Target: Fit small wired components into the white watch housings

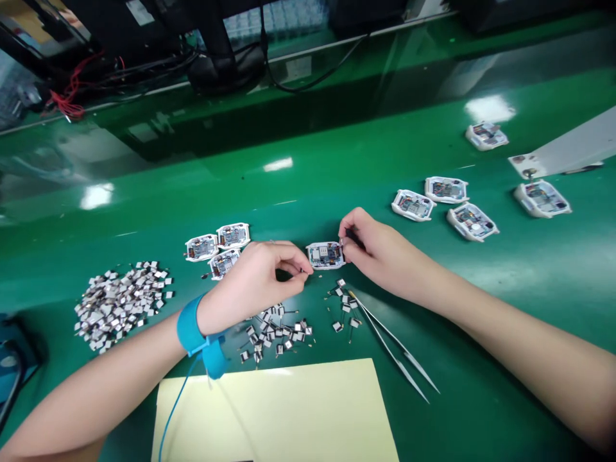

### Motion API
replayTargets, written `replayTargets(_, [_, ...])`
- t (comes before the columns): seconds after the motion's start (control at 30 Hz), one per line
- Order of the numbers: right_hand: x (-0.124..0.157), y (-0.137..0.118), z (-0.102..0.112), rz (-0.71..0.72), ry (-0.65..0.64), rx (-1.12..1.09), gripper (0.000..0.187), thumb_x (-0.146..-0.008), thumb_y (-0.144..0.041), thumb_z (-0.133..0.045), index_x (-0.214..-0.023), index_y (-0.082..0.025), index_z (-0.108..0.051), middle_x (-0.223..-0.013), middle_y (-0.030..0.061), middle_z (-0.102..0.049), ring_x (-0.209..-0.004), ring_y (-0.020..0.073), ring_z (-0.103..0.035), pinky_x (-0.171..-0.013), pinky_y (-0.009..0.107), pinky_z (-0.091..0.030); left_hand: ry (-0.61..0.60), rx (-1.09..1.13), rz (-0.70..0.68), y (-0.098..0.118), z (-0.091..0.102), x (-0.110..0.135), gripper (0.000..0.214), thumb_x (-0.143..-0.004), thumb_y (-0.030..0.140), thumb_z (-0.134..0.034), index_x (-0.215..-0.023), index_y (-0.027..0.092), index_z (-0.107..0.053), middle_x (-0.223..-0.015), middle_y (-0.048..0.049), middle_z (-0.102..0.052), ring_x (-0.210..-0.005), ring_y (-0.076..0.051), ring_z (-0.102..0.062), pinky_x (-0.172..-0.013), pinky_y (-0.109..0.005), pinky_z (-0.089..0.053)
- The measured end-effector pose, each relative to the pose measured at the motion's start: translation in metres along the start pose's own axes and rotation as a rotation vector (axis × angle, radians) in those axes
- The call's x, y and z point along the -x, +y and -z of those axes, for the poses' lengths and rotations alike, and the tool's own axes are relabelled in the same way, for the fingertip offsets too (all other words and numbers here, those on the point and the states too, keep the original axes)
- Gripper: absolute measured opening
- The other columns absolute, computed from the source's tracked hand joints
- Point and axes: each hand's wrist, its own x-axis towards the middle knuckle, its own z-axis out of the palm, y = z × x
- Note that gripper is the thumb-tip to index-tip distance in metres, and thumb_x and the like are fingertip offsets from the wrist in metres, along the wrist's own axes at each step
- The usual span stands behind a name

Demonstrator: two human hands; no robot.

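Just around the open white plastic housing, on a green bench mat, we work with both bare hands. Our right hand reaches in from the housing's right side, its fingertips pressed together in a pinch on the housing's right edge. Our left hand sits just left of the housing, its thumb and forefinger tips closed in a pinch on a tiny part too small to make out, close to the housing's lower left corner. A firm hold on the right and a light, unhurried pinch on the left seem best for parts this small. A blue wrist strap circles our left wrist, and its cord runs down toward us. Below the housing lie small silver parts with thin wires, and steel tweezers rest below and to its right. A pale yellow sheet lies farther below it. To its left sit three more housings and a heap of silver parts; five more housings lie to its right.
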Motion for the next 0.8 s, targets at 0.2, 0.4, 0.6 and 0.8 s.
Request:
replayTargets(0.2, [0.014,-0.016,0.010,0.184,0.123,0.056,0.017,-0.078,-0.026,-0.054,-0.093,-0.019,-0.053,-0.086,0.0039,-0.053,-0.058,0.0087,-0.047,-0.055,0.023,-0.042,0.141,0.270,0.067,0.004,-0.004,0.000,0.008,-0.066,0.012,-0.059,-0.073,0.012,-0.062,-0.075,0.0000,-0.066,-0.070,-0.011,-0.063,-0.072,-0.020,-0.054])
replayTargets(0.4, [0.019,-0.028,0.002,0.276,0.065,-0.033,0.007,-0.081,-0.020,-0.050,-0.081,-0.018,-0.057,-0.077,0.0015,-0.056,-0.063,0.0088,-0.052,-0.055,0.021,-0.042,0.129,0.402,0.077,0.009,-0.005,0.007,0.007,-0.066,0.013,-0.062,-0.073,0.013,-0.063,-0.073,0.0010,-0.068,-0.069,-0.010,-0.064,-0.069,-0.019,-0.055])
replayTargets(0.6, [0.029,-0.025,-0.007,0.360,-0.038,-0.044,0.010,-0.082,-0.019,-0.048,-0.080,-0.018,-0.058,-0.079,0.0019,-0.056,-0.069,0.0098,-0.054,-0.062,0.022,-0.045,0.232,0.358,0.046,0.004,0.000,0.008,0.010,-0.069,0.016,-0.062,-0.078,0.012,-0.062,-0.076,-0.0008,-0.067,-0.072,-0.012,-0.064,-0.071,-0.021,-0.055])
replayTargets(0.8, [0.019,-0.004,0.005,0.257,0.018,0.185,0.039,-0.073,-0.030,-0.060,-0.109,-0.018,-0.051,-0.108,0.0084,-0.051,-0.092,0.0184,-0.054,-0.076,0.031,-0.048,0.251,-0.235,-0.257,0.002,-0.005,-0.001,0.012,-0.077,0.015,-0.054,-0.083,0.014,-0.064,-0.088,-0.0019,-0.063,-0.075,-0.010,-0.061,-0.071,-0.021,-0.053])
